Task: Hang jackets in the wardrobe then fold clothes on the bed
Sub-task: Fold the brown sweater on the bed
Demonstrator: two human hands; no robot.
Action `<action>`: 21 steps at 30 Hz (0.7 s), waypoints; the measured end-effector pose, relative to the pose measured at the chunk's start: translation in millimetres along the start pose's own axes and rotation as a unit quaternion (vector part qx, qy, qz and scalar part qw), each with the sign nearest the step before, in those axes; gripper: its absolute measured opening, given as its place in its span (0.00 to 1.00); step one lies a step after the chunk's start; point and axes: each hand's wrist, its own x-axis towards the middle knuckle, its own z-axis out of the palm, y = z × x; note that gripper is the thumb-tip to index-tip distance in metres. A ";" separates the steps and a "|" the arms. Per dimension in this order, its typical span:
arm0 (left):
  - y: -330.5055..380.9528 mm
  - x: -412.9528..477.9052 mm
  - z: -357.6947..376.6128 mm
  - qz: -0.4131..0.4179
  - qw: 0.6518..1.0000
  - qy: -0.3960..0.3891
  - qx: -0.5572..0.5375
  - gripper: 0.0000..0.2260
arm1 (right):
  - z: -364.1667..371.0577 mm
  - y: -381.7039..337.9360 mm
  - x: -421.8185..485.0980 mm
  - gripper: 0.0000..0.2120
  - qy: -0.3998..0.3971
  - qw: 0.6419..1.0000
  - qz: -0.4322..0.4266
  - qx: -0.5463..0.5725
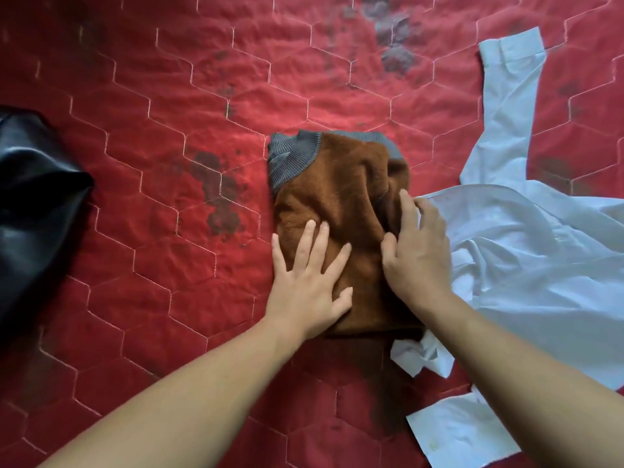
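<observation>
My left hand [307, 275] and right hand [417, 251], fingers flat, press the folded sweater [341, 190]; the shirt [526, 251] likely needs spreading next.

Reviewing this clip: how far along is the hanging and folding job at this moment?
Done: the brown sweater is folded into a compact rectangle on the red bedspread. In hand: the left hand and right hand press flat on it. Left: the white shirt lies sprawled, unfolded, at its right; a black, leather-looking jacket lies at the picture's left edge, not hung. No wardrobe is in view.
</observation>
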 end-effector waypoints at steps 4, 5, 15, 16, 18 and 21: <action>-0.3 3.1 -2.4 0.008 1.000 0.005 0.009 0.32 | 11.7 -15.2 15.0 0.30 -0.009 0.970 -0.201 -0.135; -3.3 -1.2 -4.5 0.015 1.000 0.012 0.000 0.32 | 18.1 -12.9 21.3 0.28 -0.022 0.965 -0.213 -0.150; -12.6 -14.1 15.3 -0.057 0.996 0.002 -0.064 0.41 | 42.2 9.4 47.1 0.33 -0.123 0.969 -0.151 -0.150; -12.3 -14.7 13.0 -0.051 0.996 0.002 -0.072 0.41 | 37.9 7.0 46.3 0.33 -0.126 0.968 -0.142 -0.161; -11.3 -18.6 8.6 -0.066 0.990 0.025 -0.118 0.39 | 29.9 -5.0 44.1 0.32 -0.106 0.969 -0.132 -0.178; 1.7 -25.7 6.4 -0.172 0.958 0.069 -0.218 0.39 | 22.7 -43.9 49.0 0.28 -0.011 0.965 -0.208 -0.159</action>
